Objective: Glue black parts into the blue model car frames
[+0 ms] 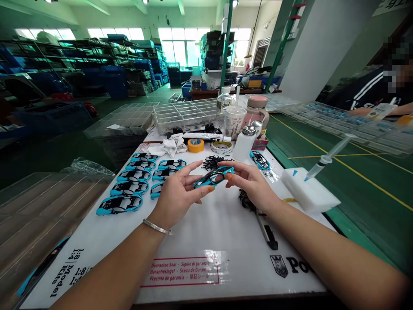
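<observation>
A blue-rimmed black part is held up over the middle of the white board, between my two hands. My left hand grips its left end between thumb and fingers. At its right end, my right hand has thumb and fingers closed on it. Several similar blue and black parts lie in two columns left of my left hand. Just behind the held part sits a pile of small black pieces. More black pieces and a grey and black knife lie under and beside my right hand.
Orange tape, a white dispenser bottle, a cup and a pink flask stand at the back. A syringe rests on a white foam block at right. Clear trays lie behind. A person is at far right.
</observation>
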`<state>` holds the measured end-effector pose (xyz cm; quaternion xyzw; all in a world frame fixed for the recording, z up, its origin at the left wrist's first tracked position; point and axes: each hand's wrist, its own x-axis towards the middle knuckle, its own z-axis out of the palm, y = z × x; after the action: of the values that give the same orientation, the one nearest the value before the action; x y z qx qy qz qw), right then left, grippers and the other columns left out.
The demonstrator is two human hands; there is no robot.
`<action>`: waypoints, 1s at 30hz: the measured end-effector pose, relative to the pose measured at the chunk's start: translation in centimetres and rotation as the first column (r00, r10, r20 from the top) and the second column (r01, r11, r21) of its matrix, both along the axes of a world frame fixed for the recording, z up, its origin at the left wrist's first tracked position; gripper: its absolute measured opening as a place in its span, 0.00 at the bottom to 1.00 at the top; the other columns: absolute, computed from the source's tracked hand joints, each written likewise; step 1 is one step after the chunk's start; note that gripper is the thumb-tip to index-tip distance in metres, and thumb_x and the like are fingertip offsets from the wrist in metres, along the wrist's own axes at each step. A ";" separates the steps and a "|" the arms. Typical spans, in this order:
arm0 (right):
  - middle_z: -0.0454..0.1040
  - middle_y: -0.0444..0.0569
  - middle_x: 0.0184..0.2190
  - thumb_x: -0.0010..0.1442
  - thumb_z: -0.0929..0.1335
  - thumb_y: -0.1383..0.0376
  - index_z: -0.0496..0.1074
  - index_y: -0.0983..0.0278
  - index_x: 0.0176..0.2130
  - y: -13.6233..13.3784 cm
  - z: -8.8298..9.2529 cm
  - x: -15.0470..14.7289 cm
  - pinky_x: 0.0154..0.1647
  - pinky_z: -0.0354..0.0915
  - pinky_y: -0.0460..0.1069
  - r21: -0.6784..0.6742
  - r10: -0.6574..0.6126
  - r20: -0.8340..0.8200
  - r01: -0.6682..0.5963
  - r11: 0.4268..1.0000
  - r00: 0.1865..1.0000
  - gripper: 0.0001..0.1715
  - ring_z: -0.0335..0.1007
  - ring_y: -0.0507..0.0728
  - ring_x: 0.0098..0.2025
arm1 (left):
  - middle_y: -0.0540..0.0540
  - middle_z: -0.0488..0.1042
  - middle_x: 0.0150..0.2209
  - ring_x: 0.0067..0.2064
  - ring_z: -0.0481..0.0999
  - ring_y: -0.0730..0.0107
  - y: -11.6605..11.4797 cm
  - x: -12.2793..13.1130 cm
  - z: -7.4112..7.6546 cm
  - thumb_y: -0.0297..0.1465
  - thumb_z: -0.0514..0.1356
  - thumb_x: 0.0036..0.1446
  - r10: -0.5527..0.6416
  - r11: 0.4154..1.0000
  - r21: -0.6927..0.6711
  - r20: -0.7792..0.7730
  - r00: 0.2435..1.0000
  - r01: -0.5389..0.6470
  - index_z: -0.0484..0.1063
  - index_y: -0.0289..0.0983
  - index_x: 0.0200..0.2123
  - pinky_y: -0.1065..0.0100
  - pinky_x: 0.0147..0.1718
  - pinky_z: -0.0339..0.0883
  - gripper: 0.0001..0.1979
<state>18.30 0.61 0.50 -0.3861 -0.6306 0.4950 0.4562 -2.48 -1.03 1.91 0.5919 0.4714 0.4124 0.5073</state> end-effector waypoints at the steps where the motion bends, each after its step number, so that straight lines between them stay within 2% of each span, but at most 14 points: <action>1: 0.78 0.52 0.39 0.57 0.70 0.57 0.71 0.64 0.52 0.0 0.0 0.0 0.36 0.68 0.50 -0.002 0.003 -0.010 -0.003 1.000 1.000 0.25 0.73 0.58 0.42 | 0.39 0.77 0.50 0.40 0.80 0.57 0.0 0.0 0.0 0.38 0.72 0.44 0.000 1.000 -0.001 0.001 1.000 0.000 0.61 0.43 0.62 0.67 0.27 0.77 0.41; 4: 0.78 0.52 0.40 0.57 0.70 0.57 0.72 0.64 0.52 0.0 0.0 0.0 0.36 0.68 0.49 -0.004 0.008 -0.021 -0.008 1.000 1.000 0.24 0.73 0.58 0.43 | 0.38 0.76 0.50 0.39 0.80 0.57 0.0 0.0 0.2 0.38 0.72 0.44 -0.004 1.000 0.001 0.003 1.000 0.004 0.61 0.42 0.62 0.67 0.27 0.77 0.42; 12: 0.78 0.50 0.38 0.55 0.71 0.56 0.72 0.63 0.51 -0.1 0.0 -0.3 0.34 0.68 0.49 -0.004 -0.023 0.016 0.023 1.000 1.000 0.25 0.72 0.55 0.36 | 0.39 0.78 0.47 0.37 0.80 0.58 0.0 0.0 0.2 0.38 0.71 0.46 -0.020 1.000 0.016 0.017 1.000 0.020 0.62 0.40 0.61 0.67 0.26 0.75 0.40; 19: 0.78 0.50 0.38 0.52 0.74 0.56 0.69 0.63 0.51 -0.3 -0.4 -0.9 0.36 0.68 0.49 -0.042 -0.022 0.025 0.023 0.999 0.999 0.29 0.75 0.58 0.40 | 0.40 0.77 0.49 0.42 0.79 0.56 -0.1 0.0 -0.1 0.40 0.72 0.43 0.002 1.000 -0.008 -0.025 1.000 -0.002 0.63 0.45 0.61 0.65 0.31 0.77 0.42; 24: 0.77 0.51 0.36 0.50 0.75 0.55 0.70 0.63 0.48 -0.3 -0.6 -1.1 0.33 0.69 0.49 -0.033 -0.063 0.043 0.064 0.997 0.997 0.28 0.75 0.58 0.38 | 0.41 0.78 0.49 0.41 0.79 0.58 -0.4 0.2 -0.2 0.40 0.73 0.42 0.026 0.999 0.024 -0.007 1.000 -0.026 0.63 0.44 0.61 0.65 0.32 0.77 0.42; 30: 0.77 0.50 0.37 0.48 0.76 0.58 0.70 0.63 0.46 -0.7 -0.4 -1.2 0.37 0.73 0.51 -0.012 -0.048 -0.031 0.048 0.999 0.998 0.27 0.76 0.59 0.39 | 0.41 0.77 0.49 0.44 0.78 0.54 -0.8 0.1 -0.1 0.41 0.73 0.41 0.070 0.993 0.099 -0.061 0.996 -0.064 0.64 0.44 0.61 0.63 0.35 0.77 0.42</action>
<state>17.06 -0.06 0.06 -0.3960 -0.6113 0.4933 0.4755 -2.36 -1.86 1.83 0.6127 0.4863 0.4325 0.4484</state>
